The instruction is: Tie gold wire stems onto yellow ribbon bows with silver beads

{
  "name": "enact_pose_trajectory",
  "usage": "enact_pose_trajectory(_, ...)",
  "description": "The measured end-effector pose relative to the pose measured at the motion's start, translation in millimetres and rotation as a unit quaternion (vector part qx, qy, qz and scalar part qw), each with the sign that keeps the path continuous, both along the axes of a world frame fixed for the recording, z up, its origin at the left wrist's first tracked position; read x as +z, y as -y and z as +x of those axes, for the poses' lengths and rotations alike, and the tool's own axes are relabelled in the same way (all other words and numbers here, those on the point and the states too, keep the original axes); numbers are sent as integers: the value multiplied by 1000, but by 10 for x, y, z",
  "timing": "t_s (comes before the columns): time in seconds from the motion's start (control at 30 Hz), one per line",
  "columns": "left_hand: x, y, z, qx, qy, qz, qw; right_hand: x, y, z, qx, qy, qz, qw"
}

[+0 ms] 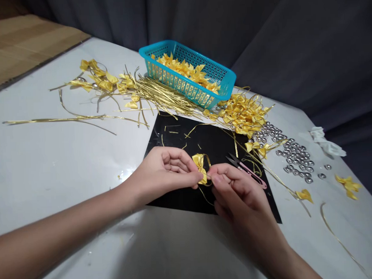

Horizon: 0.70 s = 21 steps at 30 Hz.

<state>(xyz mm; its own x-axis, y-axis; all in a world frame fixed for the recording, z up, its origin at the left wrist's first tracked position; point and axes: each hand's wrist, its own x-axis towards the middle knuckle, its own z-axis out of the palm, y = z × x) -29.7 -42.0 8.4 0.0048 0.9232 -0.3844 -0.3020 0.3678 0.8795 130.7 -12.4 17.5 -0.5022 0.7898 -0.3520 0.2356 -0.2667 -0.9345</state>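
Note:
Over a black mat (182, 196), my left hand (171, 168) pinches a yellow ribbon bow (199, 162) between thumb and fingers. A loop of gold cord (208, 160) curves up beside the bow. My right hand (236, 190) is closed in a pinch at the bow's right side, on the gold cord; its fingertips cover the exact spot. A loose cord end hangs below the bow. Just beyond my right hand, pink-handled thread snips (251, 172) lie on the mat among short cord scraps.
Behind the mat stands a blue basket (223, 73) of yellow bows. Gold cords (166, 95) lie bundled before it, and finished-looking bows (246, 113) are piled to its right. Silver beads (298, 156) are scattered at right, near a crumpled white item (326, 142). Dark curtain hangs behind.

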Motion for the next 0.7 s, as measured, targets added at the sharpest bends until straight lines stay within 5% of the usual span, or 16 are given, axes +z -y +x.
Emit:
enact_pose_trajectory(0.47,-21,-13,-24,-4,16,23,1000,17,-11,2,-6,75,145,987)
enact_pose_trajectory(0.7,-20,0,-29,-18,39,29,999,7,10,-6,6,34,82,996)
